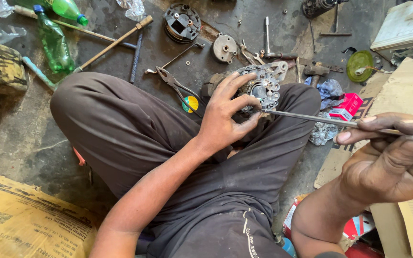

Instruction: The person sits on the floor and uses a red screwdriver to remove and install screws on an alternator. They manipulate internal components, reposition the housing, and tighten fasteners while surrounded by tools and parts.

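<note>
Left hand (225, 114) curled around grey metal alternator part (264, 86), gripping it against right knee above dark trousers (168, 157). Right hand (388, 157) pinched shut on thin metal rod (307, 118), tip touching the part. Pliers (178, 86) on floor just left of it.

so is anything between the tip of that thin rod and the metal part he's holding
Nothing visible. The thin rod in the right hand runs straight to the metal part, which the left hand grips from the near side.
</note>
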`<state>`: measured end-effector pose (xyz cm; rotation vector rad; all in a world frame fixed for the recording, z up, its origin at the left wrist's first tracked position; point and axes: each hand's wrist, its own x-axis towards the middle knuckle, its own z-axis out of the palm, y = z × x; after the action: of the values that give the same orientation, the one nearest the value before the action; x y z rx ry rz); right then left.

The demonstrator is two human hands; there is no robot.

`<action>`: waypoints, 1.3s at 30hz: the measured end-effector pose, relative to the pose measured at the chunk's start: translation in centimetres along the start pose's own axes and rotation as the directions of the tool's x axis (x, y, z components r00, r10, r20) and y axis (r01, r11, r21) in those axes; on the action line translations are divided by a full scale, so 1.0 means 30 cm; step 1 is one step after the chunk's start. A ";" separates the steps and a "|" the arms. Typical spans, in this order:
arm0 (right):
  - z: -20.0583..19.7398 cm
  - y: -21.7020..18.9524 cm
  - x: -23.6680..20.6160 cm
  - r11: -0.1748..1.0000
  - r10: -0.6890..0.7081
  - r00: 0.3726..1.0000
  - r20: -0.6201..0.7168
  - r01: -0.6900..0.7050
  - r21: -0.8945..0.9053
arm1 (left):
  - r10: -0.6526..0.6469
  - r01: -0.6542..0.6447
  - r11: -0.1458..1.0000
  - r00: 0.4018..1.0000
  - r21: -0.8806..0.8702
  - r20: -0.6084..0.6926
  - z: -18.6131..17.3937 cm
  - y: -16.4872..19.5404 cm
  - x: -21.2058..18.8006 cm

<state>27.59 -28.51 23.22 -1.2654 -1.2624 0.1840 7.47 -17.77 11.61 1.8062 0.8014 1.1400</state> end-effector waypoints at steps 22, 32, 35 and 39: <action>0.100 -0.010 0.031 0.986 0.032 0.999 0.009 -0.033 0.161 | 0.014 -0.014 1.000 1.000 0.001 0.002 -0.012 -0.041 -0.002; 0.121 -0.091 0.057 0.944 0.250 0.962 0.111 -0.268 0.192 | 0.015 -0.015 1.000 1.000 0.006 -0.015 -0.012 -0.049 0.004; 0.160 -0.069 0.052 0.966 0.198 0.980 -0.025 -0.191 0.177 | 0.028 -0.027 0.999 1.000 0.024 -0.014 -0.012 -0.048 0.007; 0.154 -0.067 0.057 0.900 0.256 0.963 0.081 -0.268 0.343 | 0.019 -0.019 1.000 1.000 0.025 -0.010 -0.013 -0.043 0.006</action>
<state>23.65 -25.30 24.83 -1.1166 -1.0251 0.6032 7.07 -16.91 10.63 1.8328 0.8095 1.1573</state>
